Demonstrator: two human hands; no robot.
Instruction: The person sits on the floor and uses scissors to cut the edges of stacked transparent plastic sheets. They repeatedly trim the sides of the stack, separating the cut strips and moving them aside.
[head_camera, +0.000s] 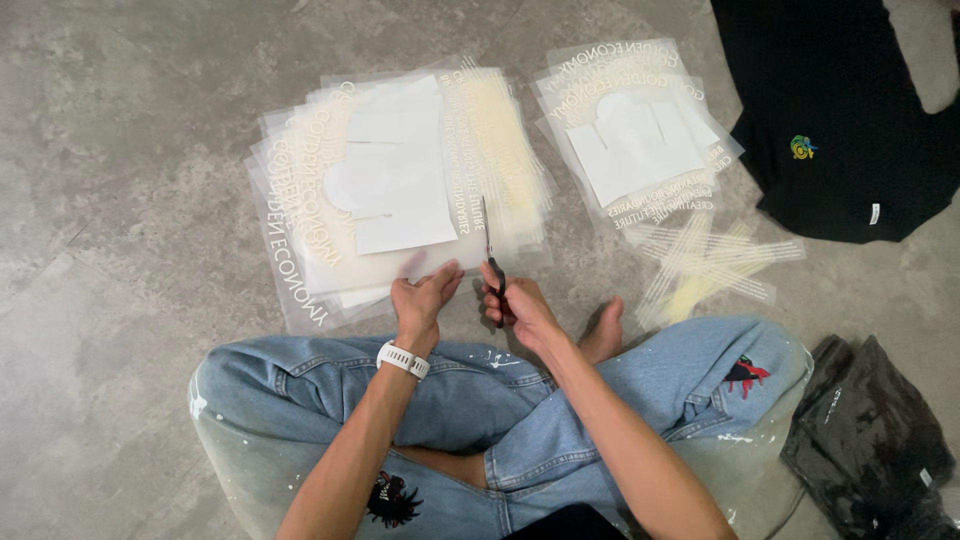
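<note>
Right hand (520, 305) grips scissors (491, 250), blades slightly parted over the near edge of the left sheet stack (390, 185). Left hand (422, 300) presses that edge flat. Two stacks, one strip pile (705, 262); bare floor (120, 150) lies left.

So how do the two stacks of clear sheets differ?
The left stack is larger, fanned out, and under the left hand and the scissors in the right hand. The right stack is smaller, tidier and untouched. Both carry pale lettering and lie on the floor.

Black garment (830, 120) cropped at top edge
</note>
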